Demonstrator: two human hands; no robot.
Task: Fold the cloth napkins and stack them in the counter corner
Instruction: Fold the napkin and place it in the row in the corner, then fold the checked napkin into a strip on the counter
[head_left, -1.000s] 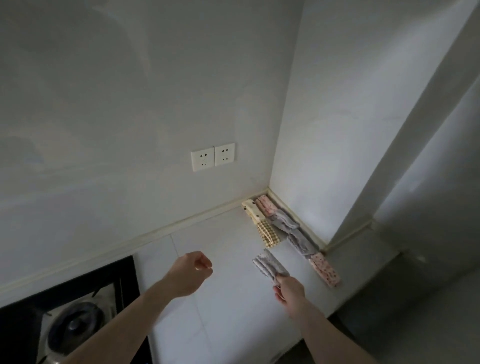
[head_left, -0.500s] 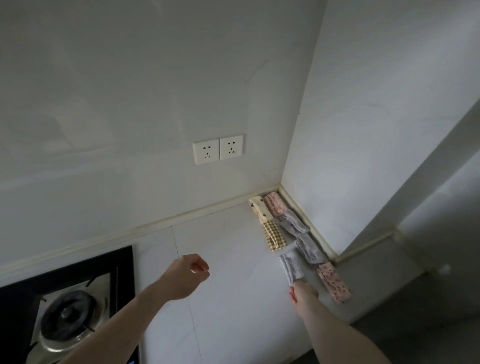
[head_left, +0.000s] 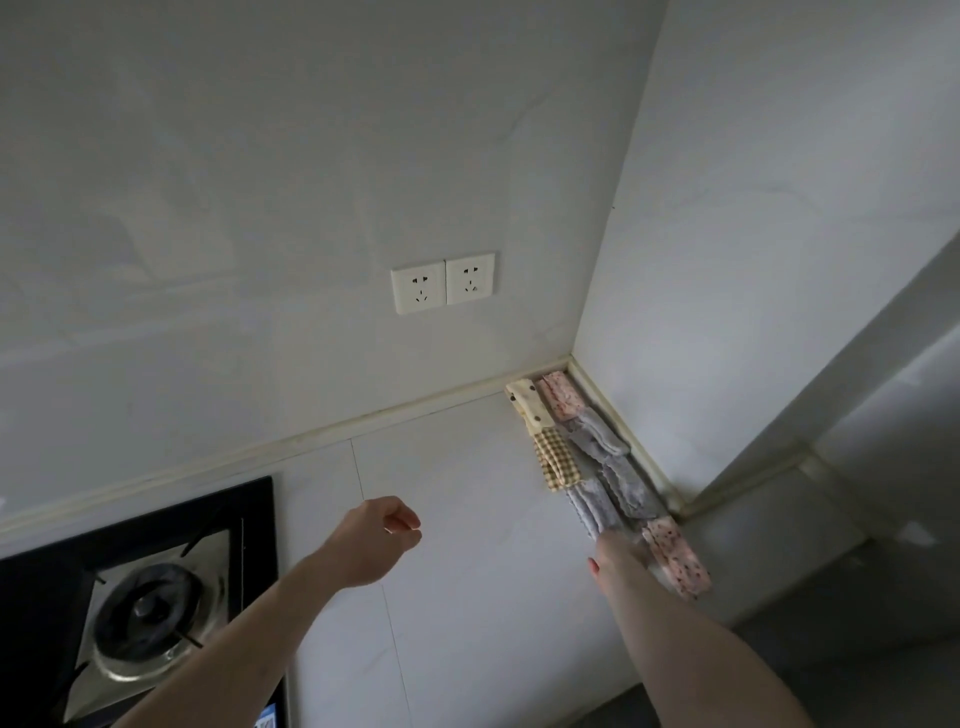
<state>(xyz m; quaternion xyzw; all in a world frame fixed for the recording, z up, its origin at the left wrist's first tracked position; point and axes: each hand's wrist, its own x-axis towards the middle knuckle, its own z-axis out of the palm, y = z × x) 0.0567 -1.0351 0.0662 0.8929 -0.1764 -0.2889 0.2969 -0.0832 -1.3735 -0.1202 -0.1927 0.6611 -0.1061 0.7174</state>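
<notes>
**Setting the grey napkin into the corner row**

White counter (head_left: 467, 519) meets two pale walls here, with a double socket (head_left: 442, 282) above and a gas hob (head_left: 140, 618) at the near left. Folded napkins lie in two lines running out from the corner: a cream one (head_left: 527, 405) and a check one (head_left: 557, 462) on the left, a pink floral one (head_left: 562, 396) and grey ones (head_left: 602, 436) along the right wall, and another pink one (head_left: 675, 556) nearest.

The right hand (head_left: 615, 558) holds the near end of a folded grey napkin (head_left: 592, 506), which lies just below the check one and beside the grey pieces. How its fingers lie around the cloth is hidden, so I cannot tell the grip exactly. The left hand (head_left: 376, 540) hangs over the counter, loosely curled, holding nothing.

To finish well, I would lower the cloth flat, keep its long edge parallel to its neighbours, and let go only once the fold rests down, so the layers do not spring apart. Napkins here lie side by side rather than piled; a true stack probably needs regrouping.
</notes>
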